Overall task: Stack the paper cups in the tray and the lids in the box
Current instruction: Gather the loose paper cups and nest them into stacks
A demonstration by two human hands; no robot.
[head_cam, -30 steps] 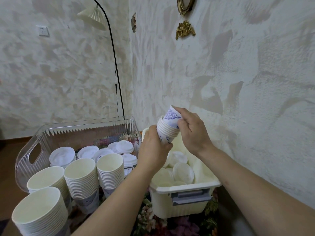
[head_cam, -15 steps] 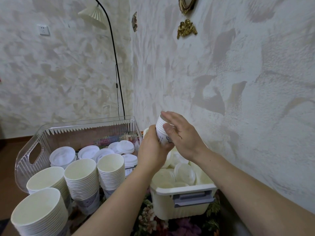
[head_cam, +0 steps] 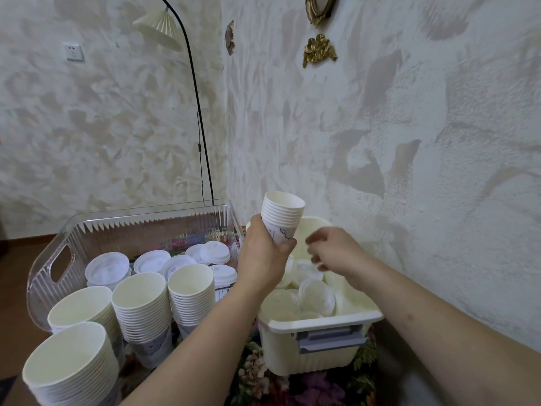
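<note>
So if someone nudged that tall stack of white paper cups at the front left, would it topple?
Probably fairly easily. The tall stack of white paper cups stands freely at the near left and looks light, being thin paper. Its nested rims look slightly uneven, so a sideways push would likely tilt it or fan the cups apart rather than slide it whole.

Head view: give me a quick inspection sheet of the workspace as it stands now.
Surface: floral cloth under the containers.
Job's things: small cup stack held tilted; four cup stacks at the clear tray; lids lying in the tray; lids in the cream box.
Clutter: nothing seen.
Grippers: left hand grips the small cup stack; right hand blurred over the box, holds nothing visible.
Cables: lamp cord hangs beside the pole.
Surroundings: floor lamp, wall socket, gold ornament.
</note>
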